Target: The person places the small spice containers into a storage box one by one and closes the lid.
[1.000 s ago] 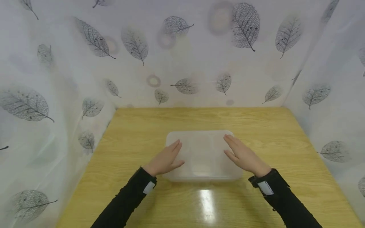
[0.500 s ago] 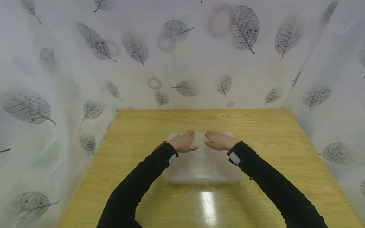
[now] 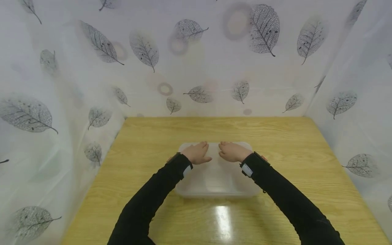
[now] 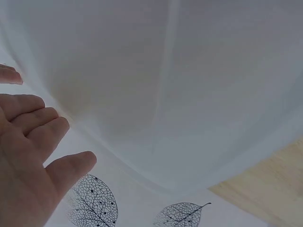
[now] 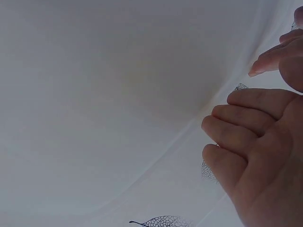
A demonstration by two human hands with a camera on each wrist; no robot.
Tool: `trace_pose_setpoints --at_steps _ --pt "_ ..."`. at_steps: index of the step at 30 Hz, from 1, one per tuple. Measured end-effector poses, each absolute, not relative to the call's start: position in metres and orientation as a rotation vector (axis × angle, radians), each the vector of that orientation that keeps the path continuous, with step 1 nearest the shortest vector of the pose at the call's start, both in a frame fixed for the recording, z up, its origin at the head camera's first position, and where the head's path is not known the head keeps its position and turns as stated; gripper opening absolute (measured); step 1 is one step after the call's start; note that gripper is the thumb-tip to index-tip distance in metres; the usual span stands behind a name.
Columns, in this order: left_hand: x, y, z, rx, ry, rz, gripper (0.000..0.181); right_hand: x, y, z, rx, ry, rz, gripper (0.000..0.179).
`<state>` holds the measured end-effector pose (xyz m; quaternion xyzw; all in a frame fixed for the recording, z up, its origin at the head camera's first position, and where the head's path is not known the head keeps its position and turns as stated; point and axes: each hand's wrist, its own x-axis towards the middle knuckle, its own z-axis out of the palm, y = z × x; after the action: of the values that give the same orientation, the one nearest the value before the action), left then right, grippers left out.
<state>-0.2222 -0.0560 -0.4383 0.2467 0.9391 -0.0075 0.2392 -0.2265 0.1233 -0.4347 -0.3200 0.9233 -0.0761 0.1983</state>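
Observation:
A whitish translucent plastic box (image 3: 215, 182) with rounded corners lies flat in the middle of the table; faint dividing lines show through its top. Over its far part, my left hand (image 3: 197, 153) points inward with fingers extended and thumb apart. Facing it from the other side, my right hand (image 3: 233, 152) has its fingers only slightly bent. A narrow gap separates the two hands. In the left wrist view, the fingertips of the left hand (image 4: 33, 151) come up to the box's edge. The right wrist view has the right hand (image 5: 258, 146) at that edge too, gripping nothing.
A yellowish wood-grain table (image 3: 153, 132) surrounds the box. Behind it and at both sides hangs a white sheet (image 3: 211, 68) printed with grey leaves. Light glares on the table in front of the box.
Both hands have moved forward and inward from the box's left and right sides to its far part. Over the last half second they have barely shifted, and the box stays in place.

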Motion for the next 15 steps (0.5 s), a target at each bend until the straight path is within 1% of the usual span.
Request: trace_pose_setpoints --at_steps 11,15 --pt "-0.228 -0.059 -0.454 0.693 2.591 -0.001 0.07 -0.23 0.122 -0.432 -0.883 2.535 -0.266 0.044" --pt "-0.223 -0.058 -0.449 0.691 2.589 -0.012 0.069 -0.232 0.128 -0.429 -0.831 2.516 -0.35 0.046"
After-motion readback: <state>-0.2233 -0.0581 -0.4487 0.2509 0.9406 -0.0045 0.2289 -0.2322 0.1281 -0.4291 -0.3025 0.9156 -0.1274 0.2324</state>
